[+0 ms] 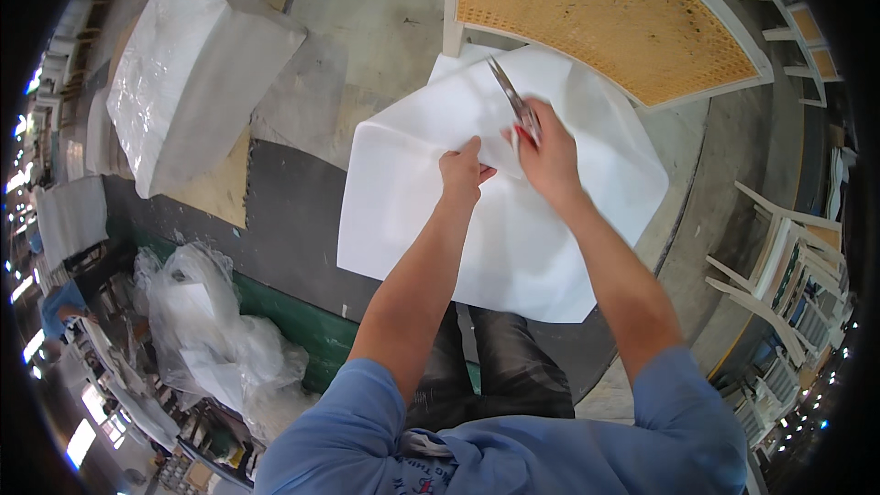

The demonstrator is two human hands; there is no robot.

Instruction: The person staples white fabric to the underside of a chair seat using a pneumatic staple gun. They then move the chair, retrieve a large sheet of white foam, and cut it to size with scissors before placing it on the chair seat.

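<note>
A large white sheet [412,229], apparently thin packing foam, spreads out in front of my legs, its far part lifted in soft folds. My left hand [461,170] is closed, thumb up, pinching the sheet near its middle. To the right, my right hand [553,154] grips a pair of scissors [510,90] by red-looking handles. The metal blades point up and to the left, above the sheet, and look nearly together. Part of the handles is hidden by my fingers.
Beyond the sheet stands a white-framed cane panel [587,5]. A white wrapped block [174,73] is at the far left, and crumpled clear plastic [215,330] lies at the near left. White wooden chair frames [788,266] are stacked on the right. Dark matting [298,211] covers part of the floor.
</note>
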